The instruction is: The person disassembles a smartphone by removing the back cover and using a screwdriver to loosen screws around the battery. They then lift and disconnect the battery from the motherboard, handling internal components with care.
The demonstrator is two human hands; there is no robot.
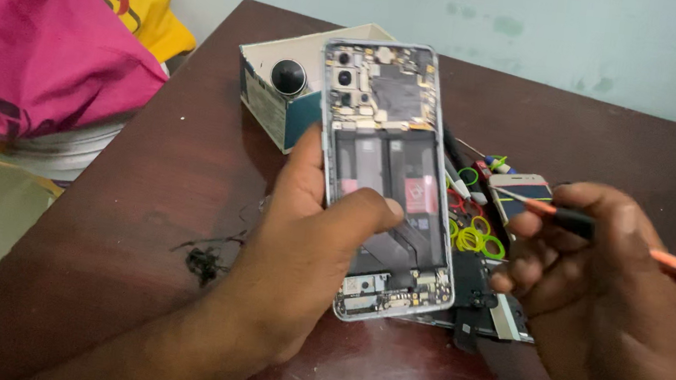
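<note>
An opened phone (387, 179) is gripped upright by the left hand (306, 238), innards exposed; beside the phone, a screwdriver (607, 236) is pinched in the right hand (598, 308).

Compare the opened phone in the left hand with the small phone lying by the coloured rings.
The opened phone is held up off the table in the left hand; the small phone lies on the table. The opened phone shows bare circuit boards and cameras, while the small phone shows a lit screen. The opened phone looks much larger in view. Both have pale frames.
</note>
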